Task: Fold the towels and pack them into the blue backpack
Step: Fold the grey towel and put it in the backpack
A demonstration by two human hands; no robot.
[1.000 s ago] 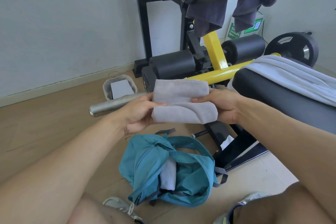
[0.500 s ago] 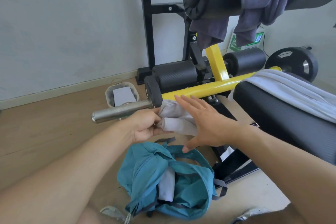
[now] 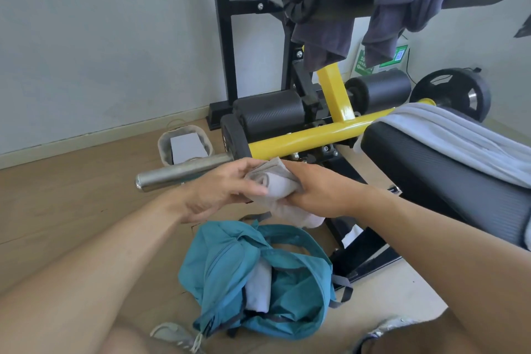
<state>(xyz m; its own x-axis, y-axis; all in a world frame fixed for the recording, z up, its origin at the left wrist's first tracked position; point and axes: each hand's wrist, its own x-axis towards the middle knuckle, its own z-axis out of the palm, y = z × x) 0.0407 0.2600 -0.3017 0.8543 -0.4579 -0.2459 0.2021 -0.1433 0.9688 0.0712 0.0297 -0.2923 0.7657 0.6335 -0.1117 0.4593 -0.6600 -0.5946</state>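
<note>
Gripping a folded grey towel (image 3: 280,190) between them, the left hand (image 3: 221,190) and right hand (image 3: 319,192) hold it above the open blue backpack (image 3: 287,290) on the floor; a white towel (image 3: 258,287) lies inside.

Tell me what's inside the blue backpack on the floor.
Through the open top of the blue backpack, one folded white towel shows, standing on end. Anything deeper or beneath it is hidden by the fabric.

A home gym corner is indicated by a yellow-framed weight bench (image 3: 310,138) with black roller pads (image 3: 270,116), a weight plate (image 3: 457,92) and steel bar (image 3: 184,171), set on wood flooring (image 3: 71,187)
</note>
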